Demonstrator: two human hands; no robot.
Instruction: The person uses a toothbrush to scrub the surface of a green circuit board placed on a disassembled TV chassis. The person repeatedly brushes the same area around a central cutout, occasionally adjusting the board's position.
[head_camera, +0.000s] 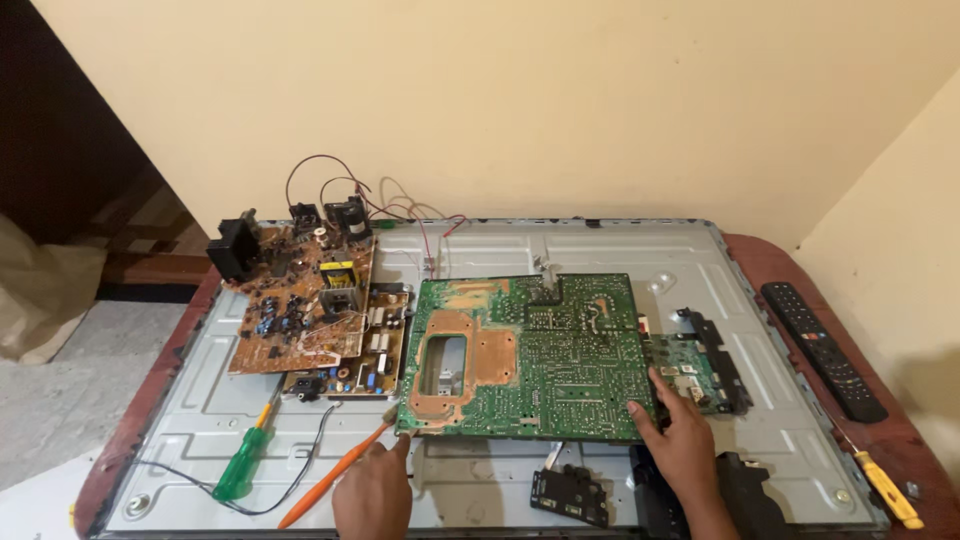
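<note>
At the lower left of the frame a green screwdriver (243, 462) lies on the grey metal panel (600, 250) that covers most of the worktop (905, 440), with a thin black wire (290, 480) looping past it. Above it, left of centre, a brown board (300, 310) crowded with parts lies on the panel, and red wires (330, 175) arch up from its top edge. Just right of the screwdriver lies an orange tool (335, 475), slanting up toward my left hand (375, 495) at the bottom centre. That hand is closed around the lower left corner of the green board (530, 355); whether it also grips the orange tool I cannot tell. The green board sits in the middle of the frame, solder side up, with a rectangular cut-out near its left end. My right hand (680, 435) holds the board's lower right corner, thumb on top and fingers under the edge. Below the board, between my hands, a small black part (570, 495) rests on the panel. Just right of the green board is a smaller green board (685, 365) in a black bracket. At the far right a black remote (822, 350) lies on the worktop, and a yellow screwdriver (885, 487) lies in the lower right.
</note>
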